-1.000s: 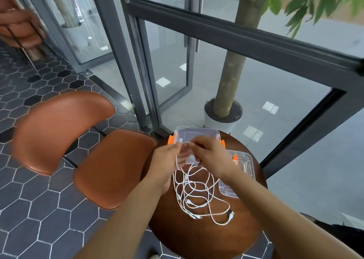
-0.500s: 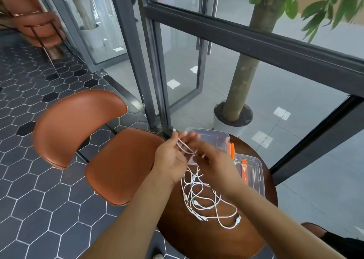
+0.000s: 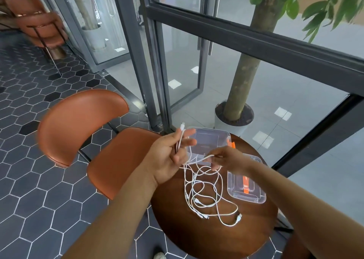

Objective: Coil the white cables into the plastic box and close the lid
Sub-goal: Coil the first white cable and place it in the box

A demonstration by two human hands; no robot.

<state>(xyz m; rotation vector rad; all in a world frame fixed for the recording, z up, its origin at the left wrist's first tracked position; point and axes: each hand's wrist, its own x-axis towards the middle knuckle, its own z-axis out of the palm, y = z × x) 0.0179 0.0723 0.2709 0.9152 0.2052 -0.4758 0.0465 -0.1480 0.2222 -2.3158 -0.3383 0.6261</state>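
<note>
Coiling has barely begun: left grip (image 3: 167, 157) and right grip (image 3: 229, 158) both hold the white cables (image 3: 197, 200), box (image 3: 216, 135) empty, lid (image 3: 254, 199) off.

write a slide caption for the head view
Left hand and right hand hold white cables by the open plastic box, lid alongside.

Bright daylight, wide-angle warp, slight blur
</note>
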